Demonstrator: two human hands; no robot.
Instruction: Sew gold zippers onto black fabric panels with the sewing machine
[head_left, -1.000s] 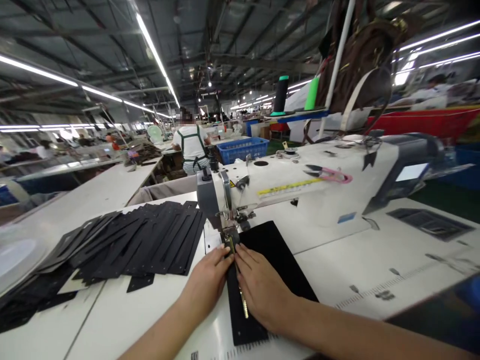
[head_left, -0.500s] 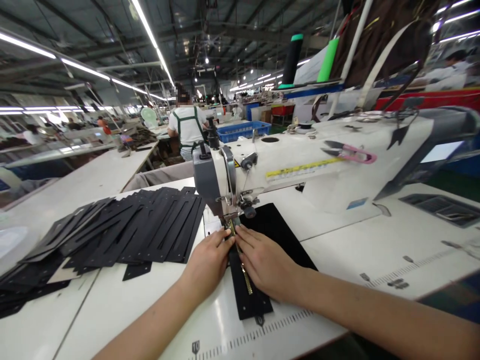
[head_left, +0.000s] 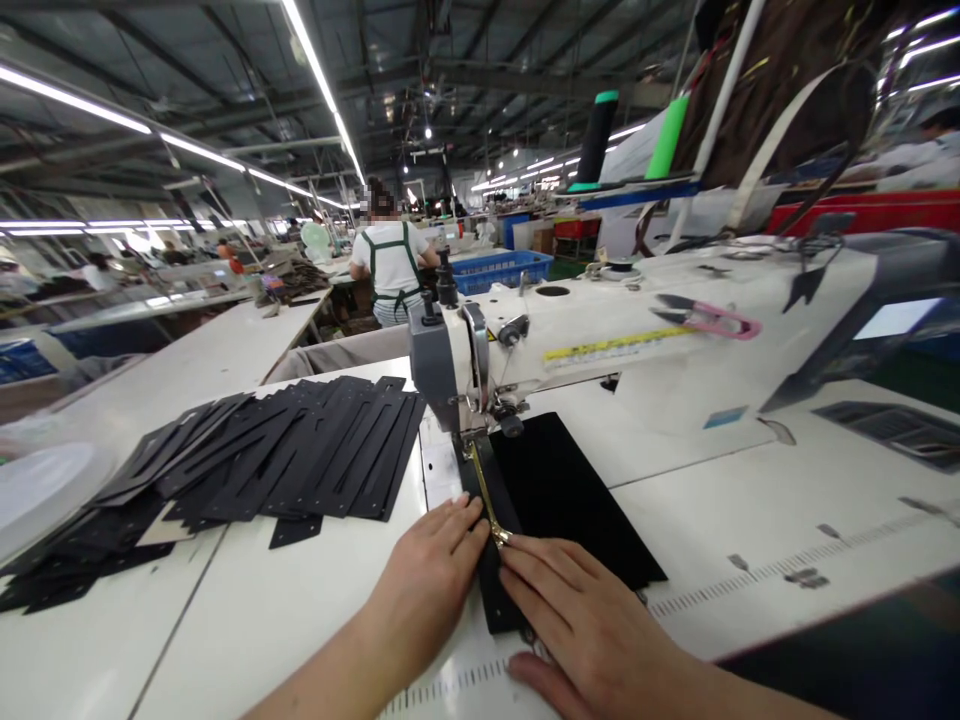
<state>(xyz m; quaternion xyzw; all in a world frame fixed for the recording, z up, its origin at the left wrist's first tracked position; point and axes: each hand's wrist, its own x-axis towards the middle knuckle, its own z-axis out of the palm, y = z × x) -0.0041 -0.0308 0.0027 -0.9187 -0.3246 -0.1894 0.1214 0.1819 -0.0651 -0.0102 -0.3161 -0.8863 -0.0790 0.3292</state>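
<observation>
A gold-toothed zipper (head_left: 484, 487) runs along a narrow black panel (head_left: 501, 605), its far end under the presser foot (head_left: 470, 438) of a white sewing machine (head_left: 637, 370). My left hand (head_left: 435, 570) lies with outstretched fingers on the panel's left edge, beside the zipper. The fingers of my right hand (head_left: 585, 610) are stretched out too, tips touching the near end of the zipper by its metal slider, thumb apart on the tabletop. To the right of the panel spreads a larger piece of black fabric (head_left: 574, 500), partly covered by my right hand.
Slotted black panels (head_left: 330, 450) lie in an overlapping pile on the white table (head_left: 247, 600), left of the machine. Pink-handled snips (head_left: 712, 318) rest on the machine arm. Thread cones (head_left: 667, 138) stand behind. A person (head_left: 390, 255) works beyond, near a blue crate (head_left: 502, 270).
Both hands have slid toward me along the panel, away from the presser foot, uncovering more of the zipper. My right hand is now at its near end. The camera view has shifted slightly.
</observation>
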